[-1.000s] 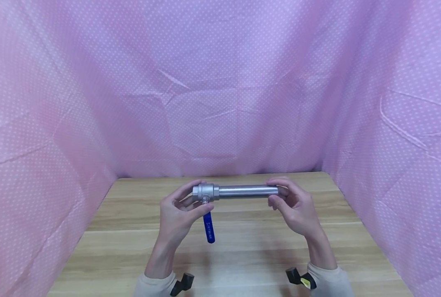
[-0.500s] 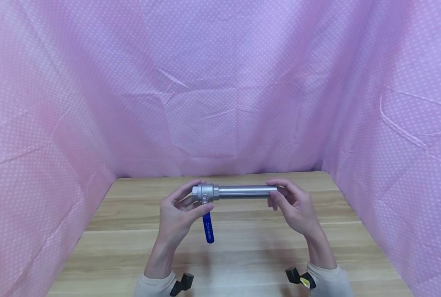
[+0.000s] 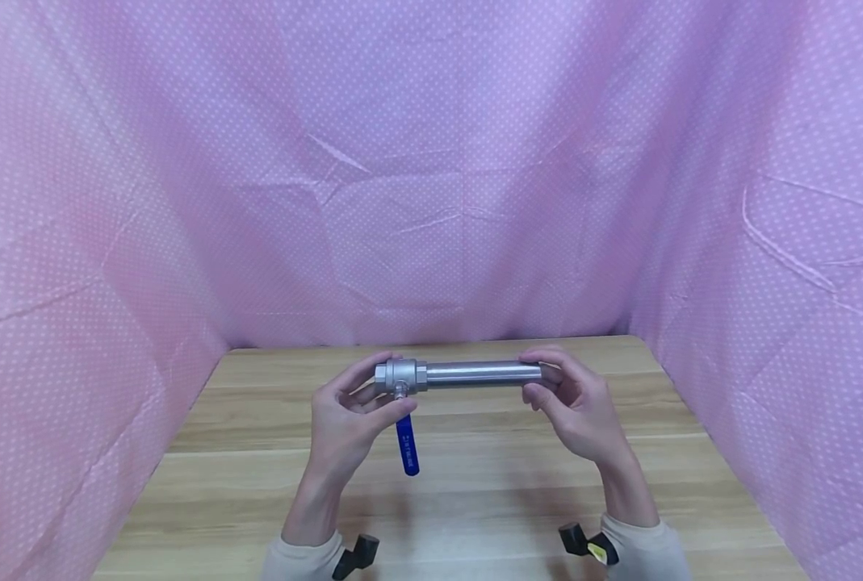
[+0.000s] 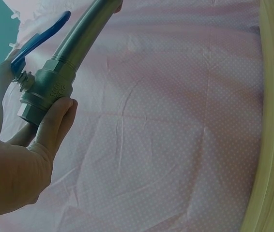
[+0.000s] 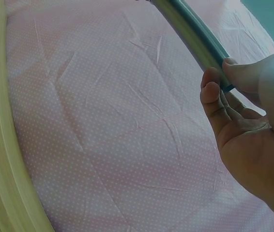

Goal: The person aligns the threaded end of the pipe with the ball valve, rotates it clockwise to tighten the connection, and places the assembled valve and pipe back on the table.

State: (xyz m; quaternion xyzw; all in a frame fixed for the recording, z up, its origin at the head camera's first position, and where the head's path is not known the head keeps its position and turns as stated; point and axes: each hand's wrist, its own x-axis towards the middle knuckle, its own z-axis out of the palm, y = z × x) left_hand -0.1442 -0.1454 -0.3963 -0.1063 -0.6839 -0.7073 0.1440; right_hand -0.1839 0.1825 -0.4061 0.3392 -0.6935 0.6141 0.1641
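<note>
A silver ball valve [image 3: 402, 376] with a blue lever handle [image 3: 407, 445] is held level above the table by my left hand [image 3: 344, 424]. The thumb lies by the base of the lever, while fingers support the valve body, as the left wrist view shows. A smooth metal pipe [image 3: 482, 374] extends rightward from the valve's hex end, in line with it. My right hand [image 3: 580, 407] pinches the pipe's free end between thumb and fingers. In the right wrist view the thumb [image 5: 243, 75] and fingertips touch opposite sides of that end. How deep the pipe sits in the valve is hidden.
Beneath the hands is a wood-grain table [image 3: 475, 500]. Pink dotted cloth [image 3: 431, 202] hangs behind it and along both sides. Black camera mounts [image 3: 358, 557] sit at both sleeves.
My right thumb moved up onto the pipe's end, then back down to its lower edge, with the fingers shifting around the pipe. The left hand and valve stay nearly still.
</note>
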